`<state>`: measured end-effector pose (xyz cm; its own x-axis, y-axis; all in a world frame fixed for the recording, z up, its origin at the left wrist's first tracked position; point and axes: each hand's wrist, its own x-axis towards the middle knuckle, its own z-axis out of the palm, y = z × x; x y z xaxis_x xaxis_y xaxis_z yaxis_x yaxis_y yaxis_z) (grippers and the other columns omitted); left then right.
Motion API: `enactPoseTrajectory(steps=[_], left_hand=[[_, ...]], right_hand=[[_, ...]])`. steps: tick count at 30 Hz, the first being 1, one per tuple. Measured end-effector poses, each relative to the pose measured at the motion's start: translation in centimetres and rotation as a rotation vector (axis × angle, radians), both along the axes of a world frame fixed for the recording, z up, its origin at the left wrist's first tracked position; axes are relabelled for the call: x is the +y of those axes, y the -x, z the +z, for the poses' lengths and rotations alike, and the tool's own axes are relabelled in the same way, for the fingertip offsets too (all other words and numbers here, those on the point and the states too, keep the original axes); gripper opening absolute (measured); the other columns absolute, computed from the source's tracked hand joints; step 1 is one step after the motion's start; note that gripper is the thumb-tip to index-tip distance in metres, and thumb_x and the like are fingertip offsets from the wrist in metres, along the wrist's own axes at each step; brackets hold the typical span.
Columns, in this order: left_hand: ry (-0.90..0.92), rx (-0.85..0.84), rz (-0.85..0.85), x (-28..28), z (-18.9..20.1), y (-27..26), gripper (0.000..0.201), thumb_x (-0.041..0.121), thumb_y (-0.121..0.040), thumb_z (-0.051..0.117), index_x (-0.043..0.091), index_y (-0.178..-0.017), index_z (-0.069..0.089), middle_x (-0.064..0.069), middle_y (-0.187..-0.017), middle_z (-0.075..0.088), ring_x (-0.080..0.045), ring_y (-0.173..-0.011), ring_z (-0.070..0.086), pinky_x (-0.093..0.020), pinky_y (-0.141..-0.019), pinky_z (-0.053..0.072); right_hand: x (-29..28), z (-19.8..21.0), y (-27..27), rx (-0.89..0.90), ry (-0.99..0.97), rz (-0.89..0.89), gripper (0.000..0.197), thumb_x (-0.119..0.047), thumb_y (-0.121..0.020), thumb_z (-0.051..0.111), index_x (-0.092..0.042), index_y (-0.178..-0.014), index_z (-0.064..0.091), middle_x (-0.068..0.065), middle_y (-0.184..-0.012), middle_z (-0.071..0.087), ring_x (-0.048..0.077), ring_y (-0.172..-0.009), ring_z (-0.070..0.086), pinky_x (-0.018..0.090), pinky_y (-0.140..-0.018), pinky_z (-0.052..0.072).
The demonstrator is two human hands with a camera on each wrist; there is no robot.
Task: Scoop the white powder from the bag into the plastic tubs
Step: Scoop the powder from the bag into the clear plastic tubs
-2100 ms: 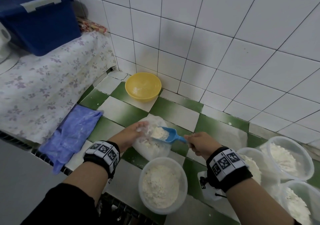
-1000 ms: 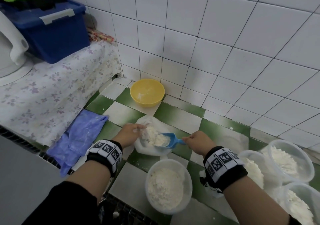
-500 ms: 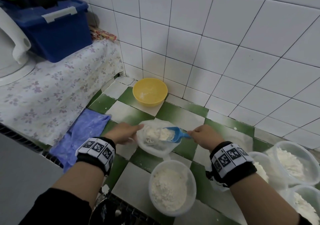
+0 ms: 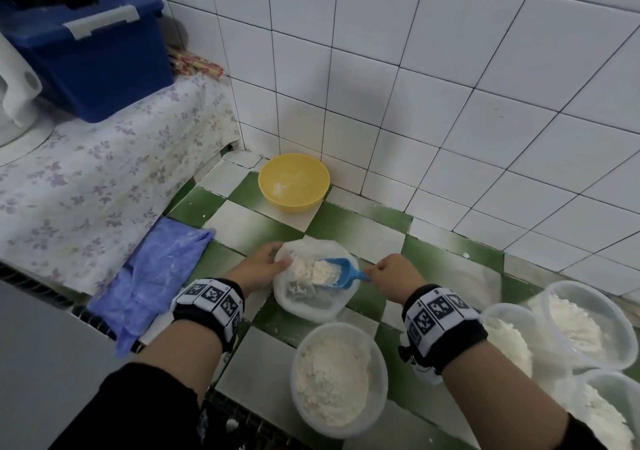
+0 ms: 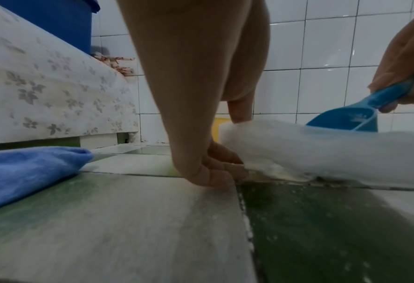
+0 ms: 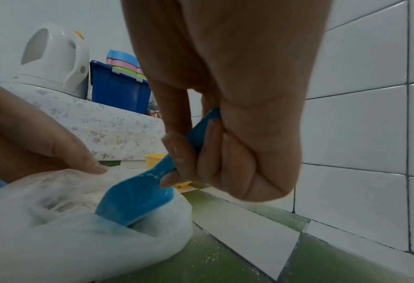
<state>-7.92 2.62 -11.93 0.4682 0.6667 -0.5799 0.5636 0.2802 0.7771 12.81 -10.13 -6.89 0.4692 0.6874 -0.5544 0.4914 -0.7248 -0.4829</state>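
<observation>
the right hand (image 4: pixel 393 278) grips the handle of the blue scoop (image 4: pixel 337 273), which sits loaded with powder inside the open bag (image 4: pixel 311 306) on the surface. the left hand (image 4: pixel 258 267) pinches the bag rim with its fingers (image 5: pixel 221 172). the nearest tub (image 4: pixel 339 378) is already quite full. if the scoop tilts during the carry, powder may fall on the tiles; if the left hand lets go, the soft bag may collapse.

Blue scoop (image 4: pixel 337 273), yellow bowl (image 4: pixel 293 182), purple-blue cloth (image 4: pixel 152 276), green-and-white checkered counter (image 4: pixel 349 222).
</observation>
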Motion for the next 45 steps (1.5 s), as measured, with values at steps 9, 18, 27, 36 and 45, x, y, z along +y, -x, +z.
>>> enactPoseTrajectory(steps=[9, 18, 27, 36, 45], left_hand=[[-0.152, -0.060, -0.037, -1.3, 1.1, 0.0, 0.033, 0.006, -0.099, 0.050, 0.034, -0.118, 0.054, -0.005, -0.110, 0.065, -0.018, -0.095, 0.068, -0.031, -0.070, 0.061], [-0.047, 0.006, -0.037, -1.2, 0.8, -0.3, 0.029, 0.004, -0.101, 0.043, 0.016, -0.116, 0.065, -0.002, -0.118, 0.056, -0.019, -0.102, 0.058, -0.021, -0.067, 0.055], [0.134, -0.107, -0.013, -1.5, 0.9, -0.4, 0.025, 0.008, -0.100, 0.046, 0.025, -0.115, 0.058, -0.009, -0.123, 0.059, -0.027, -0.112, 0.060, -0.043, -0.098, 0.052], [-0.187, 0.107, -0.110, -1.8, 0.8, 1.1, 0.028, 0.019, -0.103, 0.046, 0.028, -0.126, 0.057, 0.002, -0.124, 0.056, -0.014, -0.106, 0.051, -0.019, -0.076, 0.044], [-0.275, 0.056, -0.020, -3.4, 1.5, 1.5, 0.037, 0.019, -0.098, 0.054, 0.029, -0.134, 0.058, 0.003, -0.129, 0.058, -0.011, -0.108, 0.050, -0.017, -0.075, 0.042]], right_hand=[[-0.1, -1.0, -0.2, 0.011, 0.002, -0.009, 0.030, -0.026, -0.095, 0.052, 0.000, -0.102, 0.066, -0.001, -0.063, 0.045, 0.009, -0.054, 0.040, 0.017, -0.049, 0.033], [-0.1, -1.1, -0.5, -0.018, 0.029, 0.056, 0.031, -0.028, -0.096, 0.050, -0.003, -0.107, 0.066, -0.002, -0.064, 0.045, 0.007, -0.055, 0.041, 0.013, -0.049, 0.034], [0.0, -1.7, 0.0, 0.041, -0.010, 0.016, 0.030, -0.027, -0.095, 0.052, -0.001, -0.101, 0.067, 0.000, -0.066, 0.049, 0.010, -0.057, 0.043, 0.017, -0.054, 0.039], [-0.9, -0.7, -1.3, -0.029, 0.041, 0.082, 0.037, -0.034, -0.095, 0.047, -0.019, -0.062, 0.045, -0.001, -0.065, 0.044, 0.009, -0.056, 0.039, 0.016, -0.053, 0.032], [-3.6, 2.7, -1.6, 0.157, -0.130, 0.000, 0.036, -0.028, -0.096, 0.049, -0.002, -0.076, 0.064, 0.004, -0.063, 0.044, 0.012, -0.053, 0.035, 0.022, -0.053, 0.032]])
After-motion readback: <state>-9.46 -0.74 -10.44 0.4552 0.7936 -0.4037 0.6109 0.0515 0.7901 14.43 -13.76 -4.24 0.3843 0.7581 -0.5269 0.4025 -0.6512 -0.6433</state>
